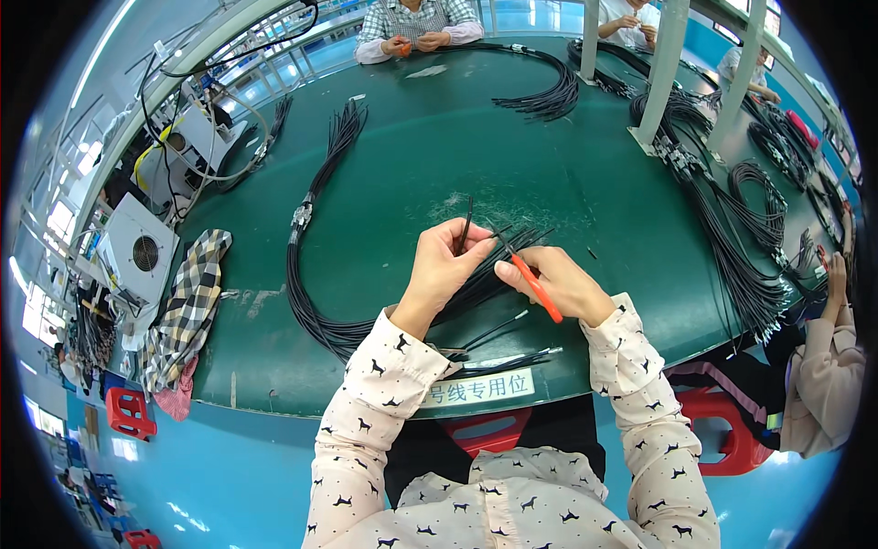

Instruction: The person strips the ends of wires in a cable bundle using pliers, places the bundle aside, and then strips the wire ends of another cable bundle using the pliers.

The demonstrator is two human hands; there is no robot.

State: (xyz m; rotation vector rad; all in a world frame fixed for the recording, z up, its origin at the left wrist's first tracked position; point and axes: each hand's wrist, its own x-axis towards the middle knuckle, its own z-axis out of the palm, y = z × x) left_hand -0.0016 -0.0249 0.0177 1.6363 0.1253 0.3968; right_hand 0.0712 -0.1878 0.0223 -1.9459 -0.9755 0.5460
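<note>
My left hand [442, 265] pinches a thin black wire [467, 223] upright between thumb and fingers, above the green table [412, 165]. My right hand [560, 282] grips a red-handled cutter [538, 288], its tip pointing toward the wire end near my left fingers. Under both hands lies a long black cable bundle [306, 293] that loops left and runs up to loose ends at the back. More loose wire ends fan out beneath my hands toward the table's front edge.
A checked cloth [187, 306] hangs over the table's left edge. Other black cable bundles [549, 87] lie at the back and along the right [741, 265]. People sit across the table and at the right. Red stools [128, 412] stand on the blue floor.
</note>
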